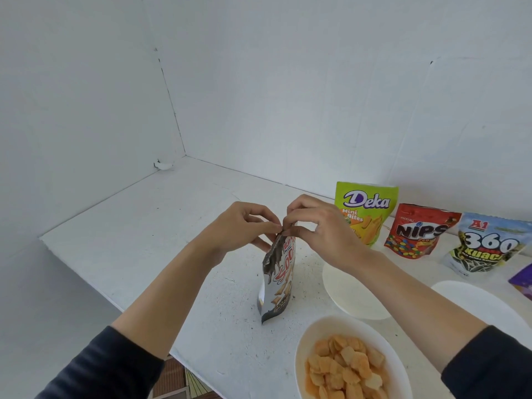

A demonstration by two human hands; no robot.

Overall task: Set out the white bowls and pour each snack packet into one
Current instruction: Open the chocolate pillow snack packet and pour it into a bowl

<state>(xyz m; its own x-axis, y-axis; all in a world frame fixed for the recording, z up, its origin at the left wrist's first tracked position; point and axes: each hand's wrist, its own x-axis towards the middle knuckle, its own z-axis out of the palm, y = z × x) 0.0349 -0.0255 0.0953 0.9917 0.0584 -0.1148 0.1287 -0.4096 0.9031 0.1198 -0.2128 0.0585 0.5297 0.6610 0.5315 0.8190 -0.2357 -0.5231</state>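
Observation:
A grey and brown snack packet [278, 280] stands upright on the white table [138, 226]. My left hand [241, 228] and my right hand [319, 228] both pinch its top edge, fingertips close together. A white bowl [351, 361] at the front holds orange square snacks. An empty white bowl [349, 295] lies behind it, partly under my right forearm. A third white bowl [475, 303] sits at the right.
Along the back wall stand a green Deka packet [365, 208], a red Nips packet [417, 228] and a 360 Kuaci packet [483, 246]. A purple packet [522, 279] shows at the right edge. The table's left edge drops off near my left arm.

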